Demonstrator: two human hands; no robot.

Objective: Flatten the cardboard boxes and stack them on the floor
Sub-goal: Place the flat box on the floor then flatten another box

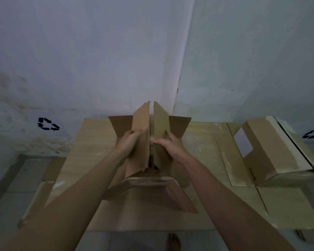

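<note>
A brown cardboard box (pixel 158 189) stands on the wooden table (pixel 91 142) in front of me, with its flaps open. Two long top flaps stick up almost upright, with a narrow gap between them. My left hand (pixel 132 142) grips the left flap (pixel 140 127), fingers curled round its edge. My right hand (pixel 168 144) holds the right flap (pixel 159 122), thumb on the inner edge. Two side flaps spread outward behind. Flattened cardboard (pixel 36 201) lies on the floor at the lower left, partly hidden by my left arm.
A second cardboard box (pixel 272 151) with a white label lies on its side at the table's right, over flat cardboard pieces (pixel 286 203). Walls meet in a corner just behind the table. A bare foot (pixel 174 241) shows on the tiled floor below.
</note>
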